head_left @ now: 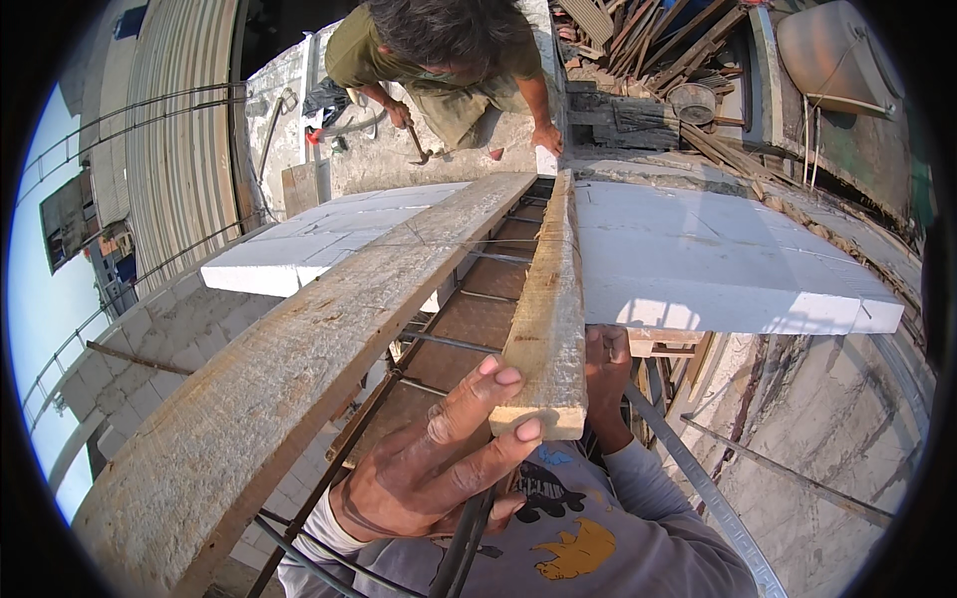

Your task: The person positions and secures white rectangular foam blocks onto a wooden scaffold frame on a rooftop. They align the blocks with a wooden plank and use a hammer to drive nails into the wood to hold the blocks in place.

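A short wooden board (pixel 548 309) runs away from me, its near end close to my body. My left hand (pixel 439 458) is at that end, fingers stretched and apart, fingertips touching its left edge and end face. Beside the board's right side is my right hand (pixel 606 374), its fingers curled; the board partly hides it, and what it grips cannot be seen. To the left lies a longer, wider plank (pixel 319 369). Between the two boards is a gap with steel reinforcing bars (pixel 419 344) crossing it, and a thin wire stretches over both.
White block-like slabs (pixel 718 259) flank the boards on both sides. Opposite me a person (pixel 449 70) crouches, a hammer (pixel 420 151) in one hand, the other hand at the board's far end. Scrap timber (pixel 648 40) and a rounded tank (pixel 835 60) are at far right. A metal bar (pixel 703 493) slants at lower right.
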A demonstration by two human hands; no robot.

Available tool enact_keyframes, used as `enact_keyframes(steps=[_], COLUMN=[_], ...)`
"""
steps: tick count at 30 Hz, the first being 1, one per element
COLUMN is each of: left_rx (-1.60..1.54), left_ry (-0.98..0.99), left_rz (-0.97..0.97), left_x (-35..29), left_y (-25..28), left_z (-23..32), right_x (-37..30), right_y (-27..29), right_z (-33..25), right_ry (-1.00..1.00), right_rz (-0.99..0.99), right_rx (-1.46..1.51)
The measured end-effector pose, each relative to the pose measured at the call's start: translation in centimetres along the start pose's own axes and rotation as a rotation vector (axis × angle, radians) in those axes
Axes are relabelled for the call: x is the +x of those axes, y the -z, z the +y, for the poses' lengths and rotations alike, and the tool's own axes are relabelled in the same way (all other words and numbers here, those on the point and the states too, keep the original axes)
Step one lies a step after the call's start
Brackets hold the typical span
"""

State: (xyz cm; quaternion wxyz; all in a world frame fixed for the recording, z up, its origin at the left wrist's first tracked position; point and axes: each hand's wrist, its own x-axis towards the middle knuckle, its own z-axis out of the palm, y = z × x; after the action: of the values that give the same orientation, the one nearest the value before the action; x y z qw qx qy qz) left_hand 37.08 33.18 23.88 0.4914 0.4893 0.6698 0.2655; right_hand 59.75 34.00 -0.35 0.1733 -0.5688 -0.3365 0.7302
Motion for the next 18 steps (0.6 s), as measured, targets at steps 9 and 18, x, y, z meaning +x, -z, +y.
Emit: enact_keyframes(steps=[9, 18], left_rx=[-0.007, -0.014], left_ry=[0.016, -0.004], left_rz=[-0.024, -0.022], left_x=[0.07, 0.12], left_y=[0.23, 0.37], left_z=[-0.04, 0.03], right_x=[0.06, 0.02], right_y=[0.15, 0.12], right_z=[0.34, 0.28], right_ry=[0.008, 0.014], right_rz=[-0.014, -0.012], right_rx=[-0.003, -0.008])
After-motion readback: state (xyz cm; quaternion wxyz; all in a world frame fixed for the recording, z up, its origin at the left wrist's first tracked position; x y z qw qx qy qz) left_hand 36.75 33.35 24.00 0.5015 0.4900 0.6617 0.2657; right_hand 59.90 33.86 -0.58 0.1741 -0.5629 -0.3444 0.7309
